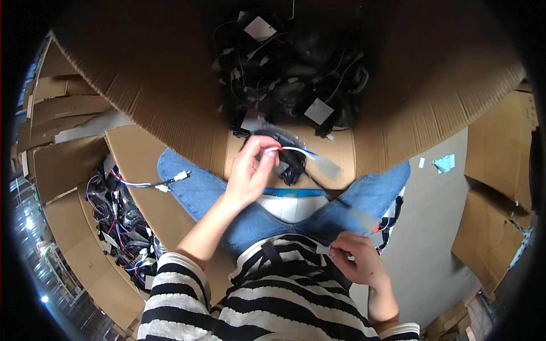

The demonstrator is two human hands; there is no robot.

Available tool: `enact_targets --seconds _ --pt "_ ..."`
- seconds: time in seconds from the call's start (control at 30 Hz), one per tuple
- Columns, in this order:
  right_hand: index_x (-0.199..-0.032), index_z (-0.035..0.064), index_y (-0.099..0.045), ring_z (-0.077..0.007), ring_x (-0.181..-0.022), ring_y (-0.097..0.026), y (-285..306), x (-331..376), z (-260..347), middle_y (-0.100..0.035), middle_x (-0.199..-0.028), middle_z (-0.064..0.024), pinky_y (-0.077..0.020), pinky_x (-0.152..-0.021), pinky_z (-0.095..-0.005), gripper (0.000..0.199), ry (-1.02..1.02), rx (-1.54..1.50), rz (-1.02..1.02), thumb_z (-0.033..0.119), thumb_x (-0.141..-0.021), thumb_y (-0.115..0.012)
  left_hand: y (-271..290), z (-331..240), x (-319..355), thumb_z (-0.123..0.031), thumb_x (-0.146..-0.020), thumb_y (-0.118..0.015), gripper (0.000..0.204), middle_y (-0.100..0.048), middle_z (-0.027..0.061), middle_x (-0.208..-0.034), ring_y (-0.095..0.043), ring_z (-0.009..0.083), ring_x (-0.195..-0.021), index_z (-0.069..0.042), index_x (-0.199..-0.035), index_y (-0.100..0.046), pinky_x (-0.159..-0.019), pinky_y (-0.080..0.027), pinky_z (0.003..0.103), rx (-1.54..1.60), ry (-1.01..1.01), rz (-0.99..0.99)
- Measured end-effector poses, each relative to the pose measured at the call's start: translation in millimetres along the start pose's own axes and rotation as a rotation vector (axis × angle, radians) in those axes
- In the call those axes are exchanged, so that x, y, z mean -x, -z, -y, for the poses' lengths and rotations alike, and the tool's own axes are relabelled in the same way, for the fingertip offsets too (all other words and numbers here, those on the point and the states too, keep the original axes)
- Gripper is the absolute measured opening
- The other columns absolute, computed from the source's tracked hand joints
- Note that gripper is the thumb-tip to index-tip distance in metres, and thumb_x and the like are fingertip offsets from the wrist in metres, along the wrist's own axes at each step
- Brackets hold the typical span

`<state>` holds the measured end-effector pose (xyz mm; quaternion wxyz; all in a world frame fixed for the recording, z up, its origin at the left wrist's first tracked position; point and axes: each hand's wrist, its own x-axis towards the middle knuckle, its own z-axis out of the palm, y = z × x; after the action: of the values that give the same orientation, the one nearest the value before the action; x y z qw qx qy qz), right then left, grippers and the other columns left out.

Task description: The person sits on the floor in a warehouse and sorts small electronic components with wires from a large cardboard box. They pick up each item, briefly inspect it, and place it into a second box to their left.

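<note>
Far and centre, a big cardboard box [170, 85], flaps open, with a black heap of cable bundles [290, 68] inside, white tags showing among them; plenty waiting there, judging by the pile. Far left, a second box [68, 227] packed with more bundles [122, 221], red and blue leads showing, perhaps the finished lot, though hard to tell. On the flap near that box, one loose cable [151, 183] with a white plug, lying apart from the rest. Cardboard stacked at the right edge, grey floor with paper scraps between. Nearer, blue jeans [250, 219] and a striped shirt [273, 301]. Just past the knees, at the near lip of the big box, a single bundle [287, 156] with red, white and blue leads, mid-handling. Left hand [247, 173] raised to it, thumb and fingers pinched shut on the leads at the bundle's left end. Right hand [355, 258] low by the right thigh, fingertips closed on a small white tag [323, 250], well apart from the bundle. Tag not yet on the bundle, so seemingly one piece half done.
</note>
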<state>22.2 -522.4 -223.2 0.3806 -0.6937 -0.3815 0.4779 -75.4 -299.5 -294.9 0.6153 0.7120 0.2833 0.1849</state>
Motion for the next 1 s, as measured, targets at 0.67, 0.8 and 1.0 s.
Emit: enact_targets --seconds 0.67,0.8,1.0 --pt "-0.072 -0.0004 -0.054 -0.0245 -0.056 -0.049 4.7 13.7 31.3 -0.051 -0.063 -0.0092 -0.0389 -0.051 -0.0315 0.007 0.237 -0.053 -0.092 -0.003 -0.066 -0.057 4.7 -48.1 76.2 -0.015 -0.084 -0.048 0.023 -0.054 0.0064 -0.065 -0.050 0.0130 -0.057 0.005 -0.079 -0.060 -0.052 -0.039 0.023 0.378 0.011 0.746" --pt "-0.070 0.0011 -0.054 -0.0242 -0.054 -0.048 3.7 10.4 28.9 -0.049 -0.060 -0.0077 -0.0378 -0.050 -0.0315 0.005 0.271 -0.101 -0.074 -0.001 -0.067 -0.057 2.1 -52.9 74.1 -0.019 -0.080 -0.054 0.024 -0.054 0.0092 -0.062 -0.049 0.0164 -0.051 0.004 -0.076 -0.061 -0.046 -0.037 0.026 0.412 0.077 0.855" --pt "-0.066 0.0029 -0.052 -0.0238 -0.056 -0.049 -0.7 17.0 32.8 -0.050 -0.060 -0.0070 -0.0389 -0.049 -0.0319 0.008 0.269 0.084 -0.120 -0.001 -0.063 -0.058 -3.2 -50.4 75.3 -0.013 -0.082 -0.054 0.019 -0.054 0.0098 -0.063 -0.051 0.0177 -0.053 0.004 -0.075 -0.058 -0.048 -0.037 0.027 0.357 -0.002 0.914"
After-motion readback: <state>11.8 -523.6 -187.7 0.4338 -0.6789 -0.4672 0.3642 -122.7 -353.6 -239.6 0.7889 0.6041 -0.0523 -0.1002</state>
